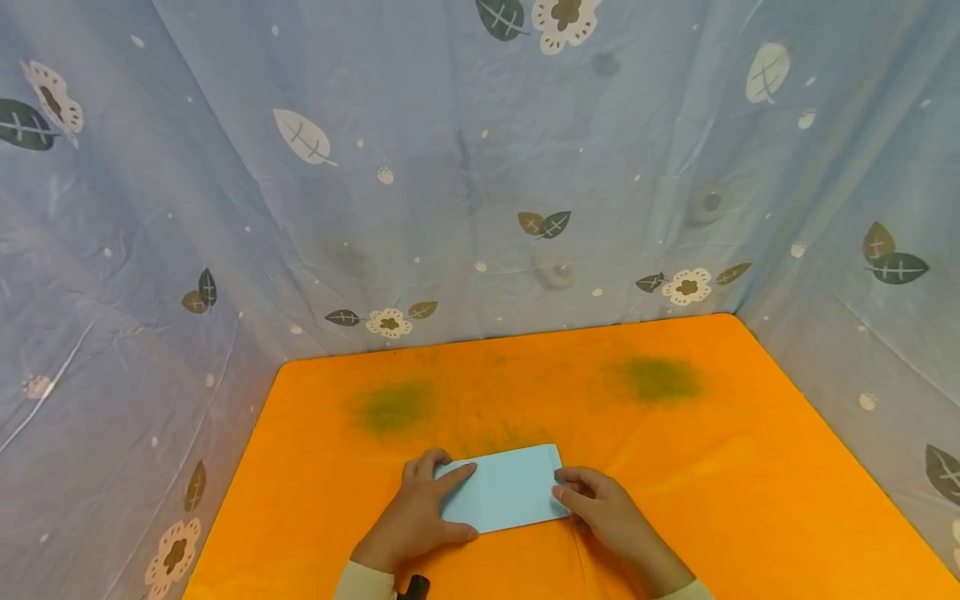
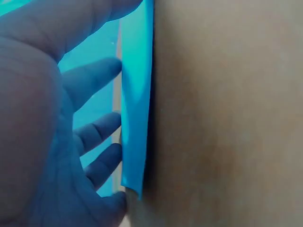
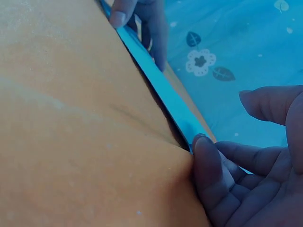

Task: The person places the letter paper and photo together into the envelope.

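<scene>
A pale blue rectangle of folded paper (image 1: pixel 510 487) lies on the orange tabletop, a crease line showing near its right end. Over its left end spreads my left hand (image 1: pixel 420 510), index finger on the upper face and thumb at the near edge. The left wrist view shows that hand's fingers (image 2: pixel 94 85) fairly straight, tips against the paper (image 2: pixel 137 104). At the opposite end my right hand (image 1: pixel 607 508) pinches the right edge. From the right wrist, that hand (image 3: pixel 246 179) is at the near corner of the paper strip (image 3: pixel 165 92), with one finger raised apart.
Curtains (image 1: pixel 480 183) with leaf and flower prints rise behind and on both sides of the orange tabletop (image 1: pixel 720 467). Two green stains (image 1: pixel 393 407) mark its far part. A small black object (image 1: pixel 416 586) sits by the left sleeve (image 1: pixel 363 582).
</scene>
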Action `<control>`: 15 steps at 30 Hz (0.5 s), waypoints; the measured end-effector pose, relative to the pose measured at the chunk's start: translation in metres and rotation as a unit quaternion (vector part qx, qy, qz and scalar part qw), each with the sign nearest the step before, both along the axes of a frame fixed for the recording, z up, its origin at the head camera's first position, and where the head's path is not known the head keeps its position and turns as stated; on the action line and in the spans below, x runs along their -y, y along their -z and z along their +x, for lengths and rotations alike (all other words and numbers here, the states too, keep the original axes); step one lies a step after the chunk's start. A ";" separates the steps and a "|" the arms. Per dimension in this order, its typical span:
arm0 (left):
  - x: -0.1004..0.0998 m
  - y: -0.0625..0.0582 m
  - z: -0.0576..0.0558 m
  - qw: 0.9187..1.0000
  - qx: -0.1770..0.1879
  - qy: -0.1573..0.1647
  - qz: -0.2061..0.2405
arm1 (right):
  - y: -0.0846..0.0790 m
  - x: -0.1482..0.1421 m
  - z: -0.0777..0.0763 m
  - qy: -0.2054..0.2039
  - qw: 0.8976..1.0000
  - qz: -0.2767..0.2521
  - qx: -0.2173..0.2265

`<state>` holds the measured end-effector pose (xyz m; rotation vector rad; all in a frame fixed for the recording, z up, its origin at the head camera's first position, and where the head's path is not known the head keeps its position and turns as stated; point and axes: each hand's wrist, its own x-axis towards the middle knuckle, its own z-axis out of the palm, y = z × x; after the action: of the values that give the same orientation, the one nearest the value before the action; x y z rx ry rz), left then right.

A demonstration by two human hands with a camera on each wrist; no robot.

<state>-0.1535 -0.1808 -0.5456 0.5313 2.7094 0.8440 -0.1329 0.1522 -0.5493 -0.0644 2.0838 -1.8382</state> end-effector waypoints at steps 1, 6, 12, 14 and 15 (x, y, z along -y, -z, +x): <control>0.000 0.000 0.000 1.000 -0.008 0.008 -0.015 | 0.000 0.000 0.000 -0.001 1.000 -0.003 -0.001; 0.001 -0.002 0.004 0.996 -0.044 0.030 -0.075 | -0.001 -0.005 -0.001 0.003 1.000 0.009 -0.009; 0.004 -0.005 0.008 0.995 -0.055 0.021 -0.076 | -0.014 -0.020 0.002 0.015 0.999 0.036 -0.022; 0.006 -0.010 0.008 0.996 -0.059 0.015 -0.067 | -0.021 -0.025 0.003 0.019 0.997 0.062 -0.051; 0.007 -0.013 0.008 0.996 -0.061 0.011 -0.063 | -0.024 -0.027 0.003 0.022 0.994 0.082 -0.071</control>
<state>-0.1451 -0.1875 -0.5321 0.6026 2.8378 0.6494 -0.1303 0.1792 -0.5255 -0.1108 2.3452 -1.7251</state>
